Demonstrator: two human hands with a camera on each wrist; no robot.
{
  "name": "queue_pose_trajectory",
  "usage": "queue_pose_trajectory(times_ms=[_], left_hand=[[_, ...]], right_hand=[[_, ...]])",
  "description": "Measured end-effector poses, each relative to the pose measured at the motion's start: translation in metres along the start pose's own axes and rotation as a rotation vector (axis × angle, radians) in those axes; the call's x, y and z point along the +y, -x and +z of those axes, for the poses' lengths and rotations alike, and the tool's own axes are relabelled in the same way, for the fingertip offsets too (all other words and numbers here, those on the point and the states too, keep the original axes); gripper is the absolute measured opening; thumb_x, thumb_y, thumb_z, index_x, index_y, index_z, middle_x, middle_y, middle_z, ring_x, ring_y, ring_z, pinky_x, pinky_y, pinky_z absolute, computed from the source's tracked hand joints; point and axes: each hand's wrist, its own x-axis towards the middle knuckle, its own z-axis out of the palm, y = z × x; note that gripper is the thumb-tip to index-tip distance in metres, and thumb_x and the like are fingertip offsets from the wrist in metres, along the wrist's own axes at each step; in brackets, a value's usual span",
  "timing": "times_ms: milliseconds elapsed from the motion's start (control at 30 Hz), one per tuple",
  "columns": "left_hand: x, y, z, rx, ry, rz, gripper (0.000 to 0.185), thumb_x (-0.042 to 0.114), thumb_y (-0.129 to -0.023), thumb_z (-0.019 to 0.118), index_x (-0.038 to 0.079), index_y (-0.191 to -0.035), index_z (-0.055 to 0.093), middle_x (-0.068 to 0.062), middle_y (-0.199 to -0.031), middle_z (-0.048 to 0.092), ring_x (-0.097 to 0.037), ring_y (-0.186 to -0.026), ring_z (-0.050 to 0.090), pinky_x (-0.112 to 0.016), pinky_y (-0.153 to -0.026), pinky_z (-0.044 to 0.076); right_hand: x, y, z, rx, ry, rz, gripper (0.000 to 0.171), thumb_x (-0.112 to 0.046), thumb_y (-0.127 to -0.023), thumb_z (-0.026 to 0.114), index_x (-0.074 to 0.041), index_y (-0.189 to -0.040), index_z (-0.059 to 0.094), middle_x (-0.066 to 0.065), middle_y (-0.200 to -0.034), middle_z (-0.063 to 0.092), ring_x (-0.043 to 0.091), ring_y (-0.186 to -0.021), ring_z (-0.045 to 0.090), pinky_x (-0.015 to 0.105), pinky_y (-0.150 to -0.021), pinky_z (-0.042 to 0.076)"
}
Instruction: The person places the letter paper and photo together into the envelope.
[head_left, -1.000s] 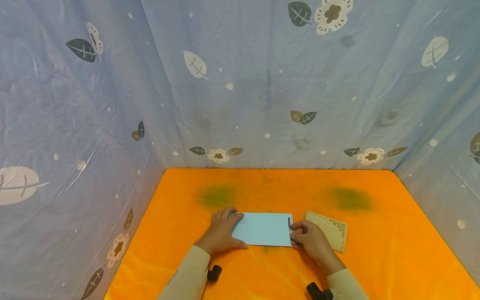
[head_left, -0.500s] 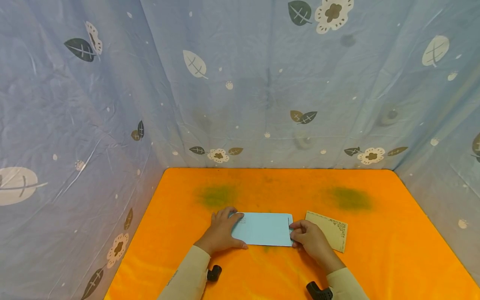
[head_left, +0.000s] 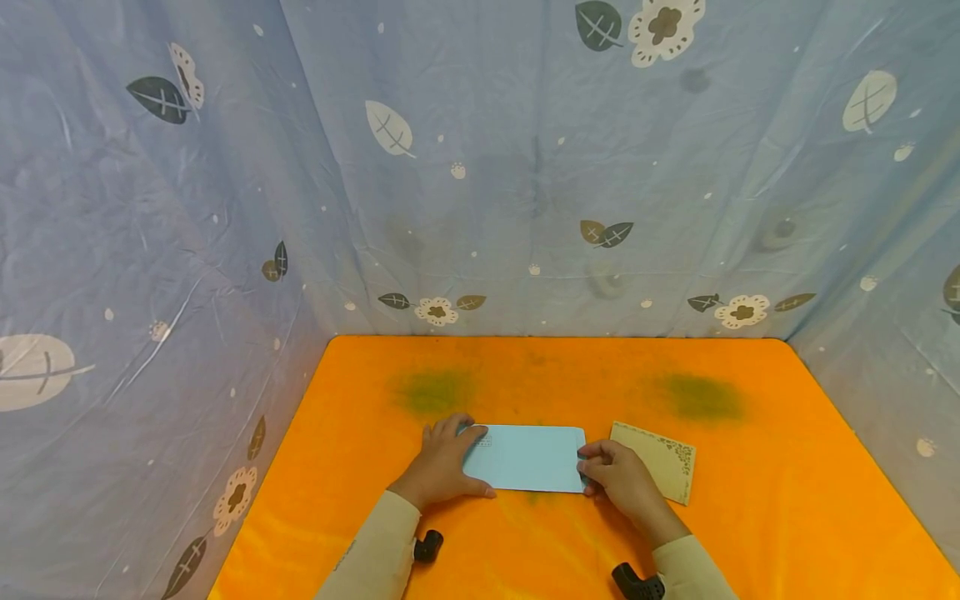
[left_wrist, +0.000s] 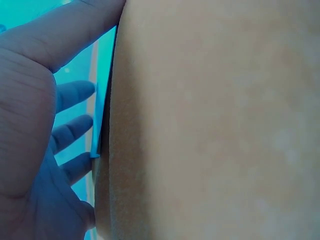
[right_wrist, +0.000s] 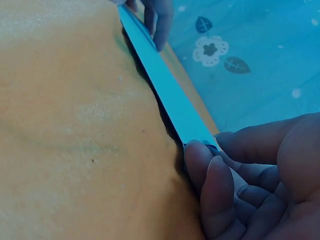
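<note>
The left hand [head_left: 441, 465] lay on the left end of the light blue envelope [head_left: 525, 457], with its fingers spread and almost flat and the thumb along the near edge, pressing the paper down on the orange worktop [head_left: 750, 517]. If that hand pushed too softly, the envelope could slide away — the soft cloth under it would not stop it much. If it pushed too hard, the thin paper could bend or get a crease.

The envelope lay flat between the two hands, touching both of them. In the right wrist view it looked like a thin blue strip [right_wrist: 165, 85] running from one hand to the other.

The right hand [head_left: 618, 477] was at the right end, with its fingers curled and the fingertips [right_wrist: 197, 162] pinching that edge. A pull from there could tear the edge or lift the whole envelope off the cloth. The fingers could also slip off, since so little paper was in the pinch.

Just to the right of the right hand lay a tan card [head_left: 660, 462] with a lacy pattern, partly under the hand — a sideways bump could knock it away.
</note>
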Motion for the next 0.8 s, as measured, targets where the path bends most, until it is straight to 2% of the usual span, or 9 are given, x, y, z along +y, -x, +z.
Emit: queue_pose_trajectory(times_ms=[400,800], left_hand=[[0.0014,0.0006,-0.0016,-0.006,0.013,-0.004,0.101,0.061,-0.078,0.096,0.017,-0.160,0.056,-0.012,-0.160,0.042,-0.040,-0.149,0.035,-0.076,-0.121,0.013],[-0.0007,0.0000,-0.0009,-0.002,0.004,0.005,0.101,0.063,-0.079,0.094,0.019,-0.161,0.055,-0.011,-0.161,0.041,-0.039,-0.151,0.034,-0.077,-0.121,0.012]], right_hand=[[-0.0013,0.0025,0.0001,0.018,-0.009,0.008,0.022,-0.003,-0.108,0.065,0.009,-0.127,0.066,0.015,-0.085,0.067,0.032,-0.071,0.068,0.034,-0.061,0.060],[-0.0006,0.0033,-0.0023,0.038,-0.040,0.023,0.026,-0.009,-0.108,0.068,0.009,-0.127,0.067,0.014,-0.094,0.070,0.033,-0.074,0.070,0.036,-0.064,0.063]])
